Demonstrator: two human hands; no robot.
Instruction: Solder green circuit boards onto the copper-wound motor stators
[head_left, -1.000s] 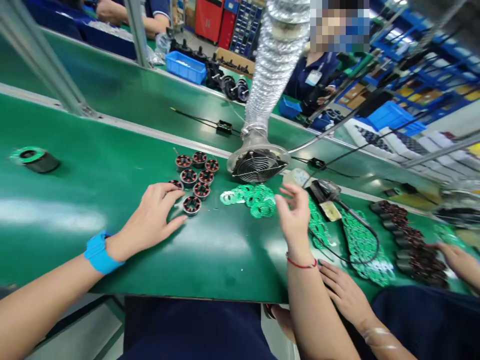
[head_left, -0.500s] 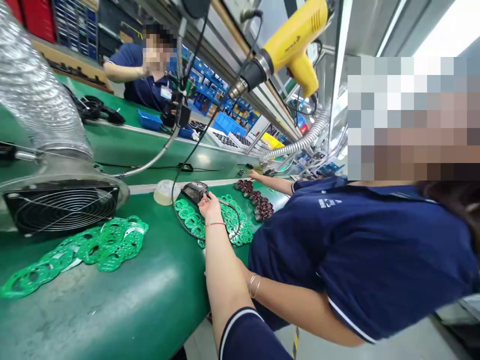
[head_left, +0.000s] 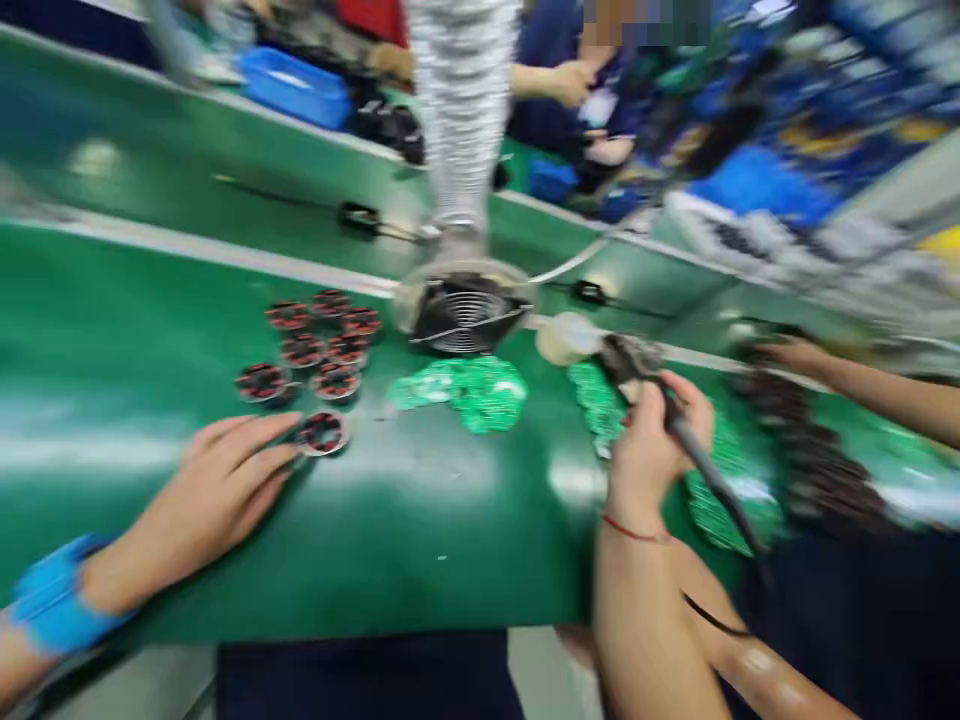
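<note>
My left hand [head_left: 232, 480], wearing a blue wristband, stretches its fingers over the green table [head_left: 450, 540]. Its fingertips touch the left edge of a round part [head_left: 322, 433] with a dark and red centre. Several similar round parts [head_left: 336, 380] stand just beyond. My right hand [head_left: 652, 440], with a red string at the wrist, is closed on a dark cabled tool [head_left: 681, 425]. The tool's far end is by a dark block [head_left: 626, 355], beside a roll of tape [head_left: 568, 338]. Green ring-shaped pieces [head_left: 491, 395] lie between my hands, and more [head_left: 596, 405] beside my right hand. Motion blurs some details.
A fan [head_left: 466, 315] under a silver duct [head_left: 465, 120] stands at the back middle. Another person's arm [head_left: 885, 395] reaches over dark parts [head_left: 817, 450] at the right. Across the table are another person's hands [head_left: 574, 85] and a blue tray [head_left: 296, 88].
The view has swung left and down, bringing my left hand and the round parts into sight. In my right hand the cabled tool now shows clearly.
</note>
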